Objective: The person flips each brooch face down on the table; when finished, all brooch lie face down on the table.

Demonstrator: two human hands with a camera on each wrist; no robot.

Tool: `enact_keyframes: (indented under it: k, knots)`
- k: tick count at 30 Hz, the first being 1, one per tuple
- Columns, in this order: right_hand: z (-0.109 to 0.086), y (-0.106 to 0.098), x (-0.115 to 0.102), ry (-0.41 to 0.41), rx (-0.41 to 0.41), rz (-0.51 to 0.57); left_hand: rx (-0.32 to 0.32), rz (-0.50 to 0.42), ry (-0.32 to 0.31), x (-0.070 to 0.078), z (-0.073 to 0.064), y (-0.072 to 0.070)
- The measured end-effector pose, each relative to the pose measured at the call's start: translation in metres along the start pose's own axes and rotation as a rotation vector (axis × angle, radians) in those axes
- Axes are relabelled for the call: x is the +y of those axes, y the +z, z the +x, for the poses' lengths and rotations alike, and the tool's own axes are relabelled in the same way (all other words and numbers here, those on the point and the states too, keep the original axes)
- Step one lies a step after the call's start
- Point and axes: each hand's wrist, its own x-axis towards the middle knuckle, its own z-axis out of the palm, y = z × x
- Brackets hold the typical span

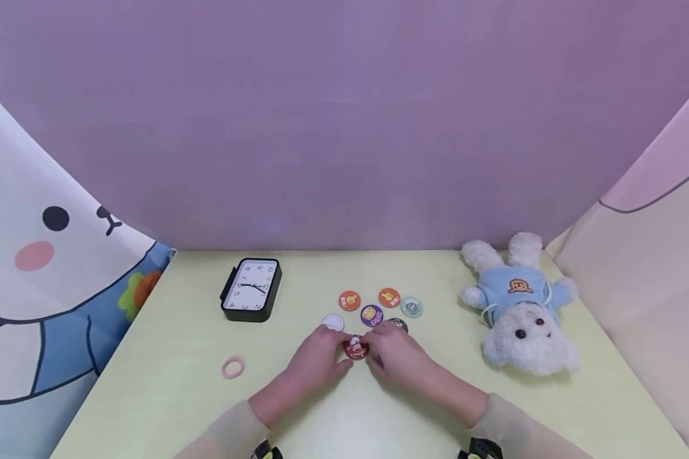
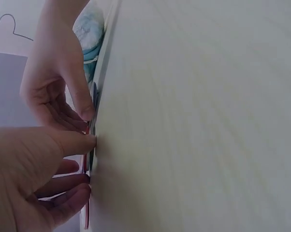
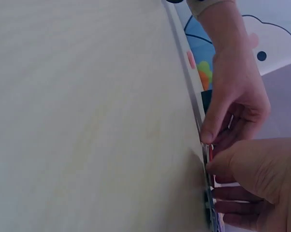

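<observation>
A round red badge (image 1: 356, 347) with a cartoon figure lies on the table between both hands. My left hand (image 1: 320, 357) holds its left edge between thumb and forefinger, and my right hand (image 1: 396, 354) does the same at its right edge. Both thumbs are on the near side, low against the tabletop in the wrist views. By the left fingers lies a white disc (image 1: 333, 322), partly covered. A dark green badge (image 1: 400, 324) shows partly behind the right hand. Just beyond is a purple badge (image 1: 372, 315).
Two orange badges (image 1: 349, 300) and a teal badge (image 1: 411, 307) lie farther back. A black-framed clock (image 1: 252, 288) and a pink ring (image 1: 232, 367) are on the left. On the right lies a white plush toy (image 1: 522, 306) in a blue top. A purple curtain (image 1: 344, 127) stands behind.
</observation>
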Motion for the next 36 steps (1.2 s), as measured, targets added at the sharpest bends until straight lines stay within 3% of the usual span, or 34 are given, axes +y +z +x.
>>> enact_keyframes:
  k: [9, 13, 18, 24, 28, 31, 36]
  knots:
    - [0.003, 0.003, -0.003, 0.045, 0.058, 0.091, 0.038, -0.056, 0.006, -0.004, 0.003, -0.001]
    - [0.002, 0.001, 0.0, 0.061, 0.088, 0.158, 0.098, -0.091, 0.028, -0.003, 0.001, -0.009]
    - [0.001, -0.013, 0.003, 0.049, 0.167, 0.245, 0.231, -0.077, 0.121, -0.003, -0.001, -0.021]
    - [0.004, -0.03, 0.007, -0.043, 0.307, 0.283, 0.45, -0.122, 0.254, -0.002, 0.0, -0.033]
    - [0.006, -0.037, 0.005, -0.089, 0.338, 0.307, 0.582, -0.137, 0.326, 0.001, 0.001, -0.04]
    - [0.007, -0.04, 0.001, -0.108, 0.36, 0.336, 0.643, -0.154, 0.368, 0.003, 0.002, -0.044]
    - [0.007, -0.045, -0.002, -0.129, 0.441, 0.337, 0.69, -0.186, 0.411, 0.005, 0.004, -0.048]
